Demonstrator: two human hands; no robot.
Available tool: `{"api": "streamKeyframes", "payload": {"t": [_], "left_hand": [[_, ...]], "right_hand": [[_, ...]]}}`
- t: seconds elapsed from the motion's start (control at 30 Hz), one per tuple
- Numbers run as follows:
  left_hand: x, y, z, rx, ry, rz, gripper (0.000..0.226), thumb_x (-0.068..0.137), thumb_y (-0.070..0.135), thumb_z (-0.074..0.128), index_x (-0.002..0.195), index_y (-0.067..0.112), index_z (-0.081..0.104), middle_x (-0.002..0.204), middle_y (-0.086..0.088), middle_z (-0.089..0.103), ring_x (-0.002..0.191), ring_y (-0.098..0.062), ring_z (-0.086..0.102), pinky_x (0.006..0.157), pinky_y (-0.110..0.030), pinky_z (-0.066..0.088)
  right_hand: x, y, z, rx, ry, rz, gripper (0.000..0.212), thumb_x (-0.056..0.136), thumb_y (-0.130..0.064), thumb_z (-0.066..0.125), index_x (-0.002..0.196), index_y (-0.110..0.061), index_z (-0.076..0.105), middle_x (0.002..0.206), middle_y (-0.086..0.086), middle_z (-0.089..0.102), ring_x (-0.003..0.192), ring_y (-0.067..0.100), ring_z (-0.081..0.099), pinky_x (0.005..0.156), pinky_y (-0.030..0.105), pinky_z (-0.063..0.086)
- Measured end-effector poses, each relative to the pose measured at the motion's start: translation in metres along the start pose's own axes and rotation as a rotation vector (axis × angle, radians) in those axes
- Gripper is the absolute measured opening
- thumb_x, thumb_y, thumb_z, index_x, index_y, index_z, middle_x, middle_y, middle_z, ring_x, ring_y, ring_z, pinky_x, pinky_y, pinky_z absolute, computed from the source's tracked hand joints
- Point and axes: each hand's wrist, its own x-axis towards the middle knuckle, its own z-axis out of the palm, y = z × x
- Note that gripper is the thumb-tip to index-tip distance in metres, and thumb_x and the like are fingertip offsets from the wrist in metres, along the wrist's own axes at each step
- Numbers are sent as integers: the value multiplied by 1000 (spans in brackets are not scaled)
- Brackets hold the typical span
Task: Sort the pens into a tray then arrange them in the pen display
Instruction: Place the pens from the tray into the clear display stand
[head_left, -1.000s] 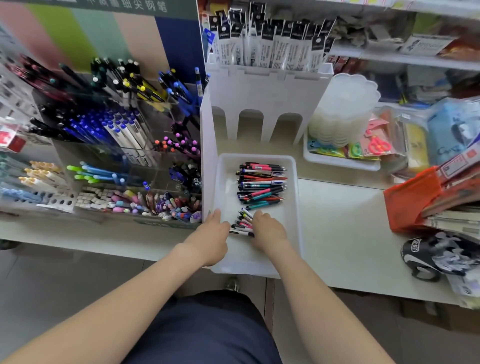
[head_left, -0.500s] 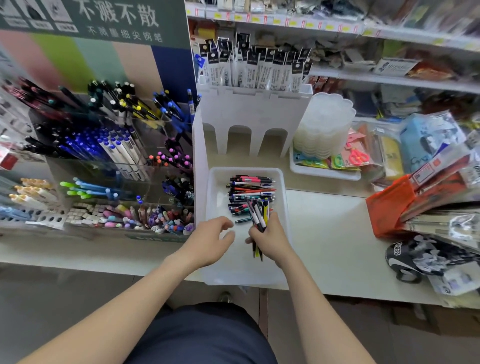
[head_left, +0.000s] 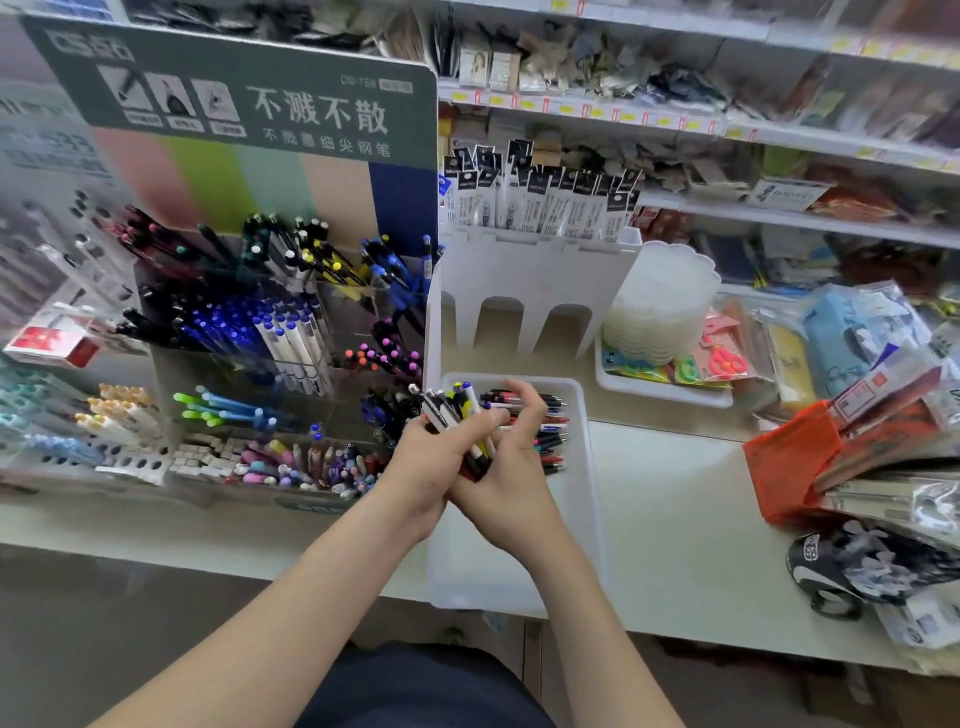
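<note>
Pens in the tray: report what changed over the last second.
The right hand lifted the small bunch of pens off the tray floor, then the left hand gripped it too. The far pile and the tray stayed put.

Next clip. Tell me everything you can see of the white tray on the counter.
The white tray is a shallow rectangular bin of slightly translucent plastic with rounded corners and low walls. It lies flat on the pale counter, near end at the front edge, left side beside the pen display. A pile of pens lies crosswise in its far half. The left hand and right hand hold a bundle of pens above it, touching it nowhere visible.
</note>
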Motion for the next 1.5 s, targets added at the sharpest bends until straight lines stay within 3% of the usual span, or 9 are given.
{"api": "streamKeyframes", "payload": {"t": [0.13,0.23,0.37,0.63,0.77,1.07,1.17,1.3,1.5], "left_hand": [[-8,17,-8,0,39,110,13,96,15,77,100,3,76,100,-15,80,87,-33,77,81,-56,65],[-10,34,-21,1,84,237,15,97,22,76,92,9,74,96,-13,80,79,-44,73,71,-62,61],[-14,56,-38,-10,131,371,17,98,18,75,89,3,72,89,-16,77,78,-34,67,74,-55,58],[-26,71,-80,206,107,444,16,90,11,83,104,15,77,96,0,82,95,-14,78,91,-38,61],[-19,90,-104,258,73,411,14,96,21,79,107,14,74,88,-2,81,86,-19,79,86,-41,63],[-2,125,-170,452,-242,280,19,97,30,79,112,20,75,99,-4,81,94,-25,78,88,-45,63],[0,130,-187,486,-333,287,19,98,31,78,115,23,75,102,-1,81,97,-18,78,88,-37,61],[3,132,-210,531,-304,284,9,96,20,79,102,22,72,78,6,75,73,-8,69,69,-21,54],[11,126,-247,524,-109,203,16,97,15,76,108,6,69,85,-10,79,73,-25,76,70,-37,65]], "right_hand": [[-1,-5,0,178,-36,61,100,80,-15,88,150,-46,24,115,1,74,101,18,76,94,45,62],[-3,-7,5,490,-177,102,65,96,-12,66,151,-38,41,111,12,74,95,29,70,81,40,54],[9,-26,48,1039,38,504,36,100,-32,48,121,-10,66,103,19,69,82,27,60,71,38,44],[24,-82,117,974,180,612,38,111,-26,42,118,-10,76,114,15,79,107,29,75,95,44,55],[19,-90,132,621,153,572,38,105,-22,38,94,-12,73,87,8,73,76,20,62,68,35,47],[36,-114,154,253,339,18,25,106,-31,62,125,-29,77,118,-8,77,111,9,73,94,33,60],[43,-114,164,274,342,57,17,100,-27,74,115,-26,82,101,-5,81,98,18,77,88,41,64],[43,-114,173,250,337,16,19,106,-21,65,96,-16,80,76,-4,70,73,10,64,71,25,56],[43,-104,181,222,812,-104,18,114,-19,45,122,-15,61,101,-5,74,93,9,72,83,33,59]]}}
